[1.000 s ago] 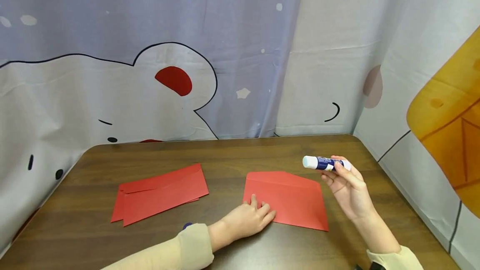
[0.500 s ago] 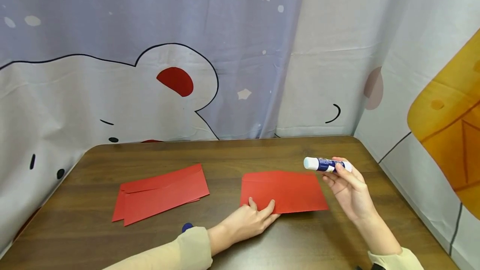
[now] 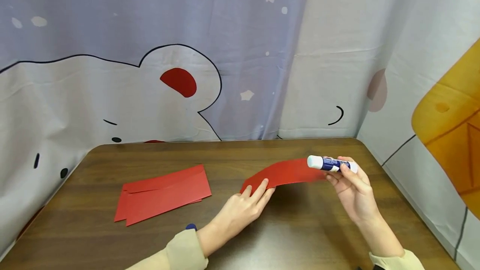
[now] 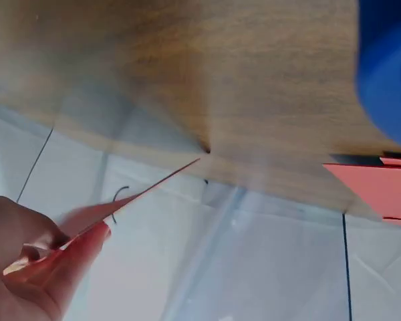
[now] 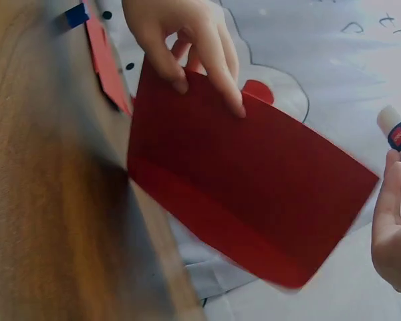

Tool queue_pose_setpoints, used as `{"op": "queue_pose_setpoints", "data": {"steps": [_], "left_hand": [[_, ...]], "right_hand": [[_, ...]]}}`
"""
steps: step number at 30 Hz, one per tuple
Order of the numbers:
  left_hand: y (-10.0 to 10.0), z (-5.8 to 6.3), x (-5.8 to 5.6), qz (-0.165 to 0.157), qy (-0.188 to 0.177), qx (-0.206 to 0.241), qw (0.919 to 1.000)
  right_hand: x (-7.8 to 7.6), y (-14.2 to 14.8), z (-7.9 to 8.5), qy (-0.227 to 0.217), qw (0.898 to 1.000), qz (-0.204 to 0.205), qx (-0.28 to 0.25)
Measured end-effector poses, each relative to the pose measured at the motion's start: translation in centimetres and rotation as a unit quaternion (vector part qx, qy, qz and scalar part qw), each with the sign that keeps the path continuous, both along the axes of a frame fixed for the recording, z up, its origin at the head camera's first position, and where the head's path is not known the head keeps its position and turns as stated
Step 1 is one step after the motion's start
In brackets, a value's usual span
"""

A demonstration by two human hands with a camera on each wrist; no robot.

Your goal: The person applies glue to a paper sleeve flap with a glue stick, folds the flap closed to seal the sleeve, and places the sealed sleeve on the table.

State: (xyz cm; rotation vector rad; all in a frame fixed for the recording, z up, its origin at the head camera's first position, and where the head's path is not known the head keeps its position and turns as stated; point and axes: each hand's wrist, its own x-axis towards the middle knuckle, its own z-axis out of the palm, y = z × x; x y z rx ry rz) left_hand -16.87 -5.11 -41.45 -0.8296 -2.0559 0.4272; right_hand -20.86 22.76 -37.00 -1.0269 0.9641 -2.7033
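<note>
A red envelope (image 3: 286, 173) is raised off the table, bowed and tilted, with its near edge pinched by my left hand (image 3: 245, 207). The right wrist view shows the broad face of this envelope (image 5: 254, 167) and a crease along its lower part; my left fingers (image 5: 220, 73) reach over its upper edge. In the left wrist view the envelope (image 4: 144, 190) appears almost edge-on between thumb and fingers. My right hand (image 3: 354, 191) holds a glue stick (image 3: 330, 164), blue-labelled with white ends, nearly level above the table, overlapping the envelope's right end in the head view.
More red envelopes (image 3: 166, 195) lie overlapped on the left of the brown wooden table (image 3: 90, 236). A round blue object (image 3: 191, 226) shows beside the left sleeve, partly hidden. A printed curtain (image 3: 240, 53) hangs behind the table and along its right side.
The envelope, flat on the table a second ago, has been lifted and tipped up by my left hand, which moved slightly away from me. My right hand has stayed nearly still with the glue stick.
</note>
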Motion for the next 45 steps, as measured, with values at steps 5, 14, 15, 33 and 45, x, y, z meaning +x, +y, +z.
{"op": "queue_pose_setpoints", "data": {"steps": [5, 14, 15, 33, 45], "left_hand": [[-0.5, 0.5, 0.2, 0.001, -0.011, 0.056, 0.9983], [-0.4, 0.9, 1.0, -0.029, -0.11, 0.212, 0.9706], [-0.2, 0.9, 1.3, -0.029, -0.127, 0.233, 0.9638], [0.6, 0.1, 5.2, 0.138, -0.334, 0.215, 0.9076], [1.0, -3.2, 4.9, 0.108, -0.124, -0.008, 0.9864]], "right_hand": [[0.1, -0.1, 0.6, 0.023, 0.999, 0.013, -0.041], [0.1, -0.4, 0.6, 0.032, 0.997, 0.037, -0.056], [0.1, -0.5, 0.6, 0.032, 0.997, 0.036, -0.055], [0.3, -1.0, 0.2, 0.016, 0.999, 0.026, -0.027], [0.3, -1.1, 0.1, 0.002, 1.0, 0.014, -0.018]]}}
